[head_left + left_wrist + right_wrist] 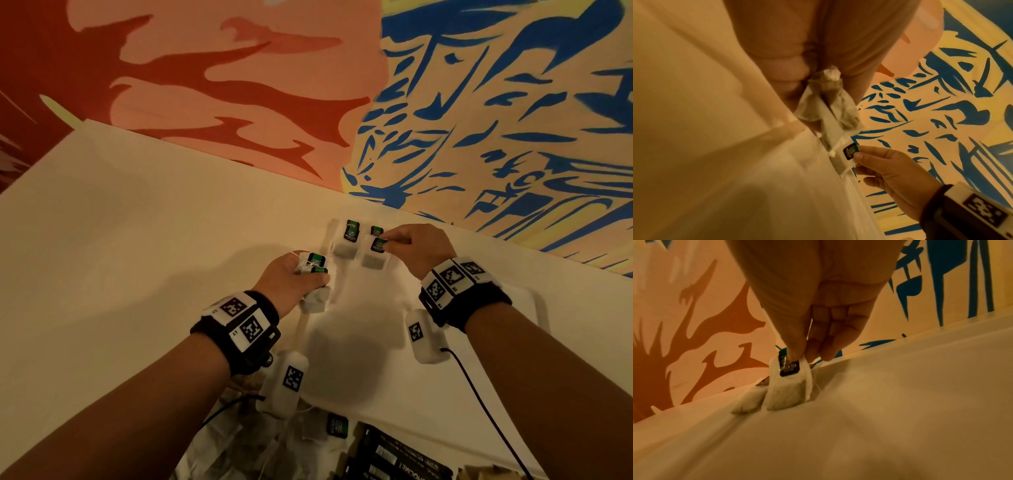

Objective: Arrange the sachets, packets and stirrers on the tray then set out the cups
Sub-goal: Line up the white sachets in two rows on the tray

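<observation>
1. Nearest to us, at the bottom edge of the head view, lie dark packets [394, 455] and a loose tea bag with a green tag [337, 426] among crumpled white wrappers.
2. Further out, our left hand [291, 281] is curled round a bunch of tea bags [313, 274]; the left wrist view shows their crumpled paper squeezed between thumb and fingers.
3. The white tray [359, 325] lies under both hands, on a white table [120, 240].
4. Our right hand [418, 246] pinches the green tag of a tea bag [375, 255] between thumb and forefinger; the bag's lower end touches the tray.
5. Just beside it, to the left, another tea bag [346, 241] lies on the tray.
6. Beyond the table stands a wall painted in red and blue [342, 85].
</observation>
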Action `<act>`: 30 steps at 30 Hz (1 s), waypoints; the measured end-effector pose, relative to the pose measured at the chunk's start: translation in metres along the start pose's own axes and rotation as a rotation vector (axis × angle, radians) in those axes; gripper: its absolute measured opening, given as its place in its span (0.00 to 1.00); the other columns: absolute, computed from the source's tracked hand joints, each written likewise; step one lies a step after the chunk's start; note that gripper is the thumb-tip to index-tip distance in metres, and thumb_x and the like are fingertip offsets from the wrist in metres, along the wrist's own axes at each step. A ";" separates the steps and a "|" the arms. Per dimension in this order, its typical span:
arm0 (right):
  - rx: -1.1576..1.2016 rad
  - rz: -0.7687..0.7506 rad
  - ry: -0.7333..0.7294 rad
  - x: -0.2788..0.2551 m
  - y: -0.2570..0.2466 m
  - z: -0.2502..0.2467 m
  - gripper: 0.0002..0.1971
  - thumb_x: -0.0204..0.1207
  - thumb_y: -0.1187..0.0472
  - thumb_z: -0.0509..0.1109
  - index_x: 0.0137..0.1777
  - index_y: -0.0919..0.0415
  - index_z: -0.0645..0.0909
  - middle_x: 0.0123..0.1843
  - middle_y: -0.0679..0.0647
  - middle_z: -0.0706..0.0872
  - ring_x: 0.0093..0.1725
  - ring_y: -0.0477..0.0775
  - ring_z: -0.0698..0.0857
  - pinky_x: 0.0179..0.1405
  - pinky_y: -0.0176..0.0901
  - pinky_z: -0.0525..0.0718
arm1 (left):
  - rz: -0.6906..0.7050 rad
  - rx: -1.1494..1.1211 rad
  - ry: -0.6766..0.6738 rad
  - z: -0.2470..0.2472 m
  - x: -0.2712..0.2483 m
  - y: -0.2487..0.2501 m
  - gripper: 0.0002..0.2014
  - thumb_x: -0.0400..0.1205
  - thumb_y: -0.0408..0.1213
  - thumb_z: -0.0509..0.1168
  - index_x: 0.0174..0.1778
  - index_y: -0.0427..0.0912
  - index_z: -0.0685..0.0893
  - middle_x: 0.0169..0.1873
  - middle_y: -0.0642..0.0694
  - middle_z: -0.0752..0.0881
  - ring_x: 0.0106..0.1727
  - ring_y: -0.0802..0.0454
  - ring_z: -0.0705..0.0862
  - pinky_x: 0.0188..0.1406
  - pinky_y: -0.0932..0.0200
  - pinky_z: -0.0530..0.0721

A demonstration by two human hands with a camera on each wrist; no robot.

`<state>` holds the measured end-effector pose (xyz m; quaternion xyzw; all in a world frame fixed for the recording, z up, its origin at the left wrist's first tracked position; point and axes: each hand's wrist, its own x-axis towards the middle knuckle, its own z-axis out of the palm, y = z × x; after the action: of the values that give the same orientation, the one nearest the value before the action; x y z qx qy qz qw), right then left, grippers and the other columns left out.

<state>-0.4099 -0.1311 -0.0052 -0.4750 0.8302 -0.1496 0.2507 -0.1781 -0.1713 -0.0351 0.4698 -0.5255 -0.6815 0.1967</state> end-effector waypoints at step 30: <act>0.485 -0.154 -0.182 -0.043 -0.045 0.016 0.10 0.77 0.66 0.71 0.55 0.54 0.87 0.46 0.48 0.89 0.37 0.36 0.84 0.32 0.27 0.81 | -0.015 -0.107 -0.170 0.006 -0.015 0.008 0.16 0.69 0.23 0.76 0.50 0.41 0.87 0.41 0.46 0.91 0.41 0.53 0.88 0.41 0.58 0.86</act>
<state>-0.3510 -0.1164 0.0154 -0.4744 0.7054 -0.3197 0.4185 -0.1780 -0.1595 -0.0212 0.4031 -0.4995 -0.7474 0.1713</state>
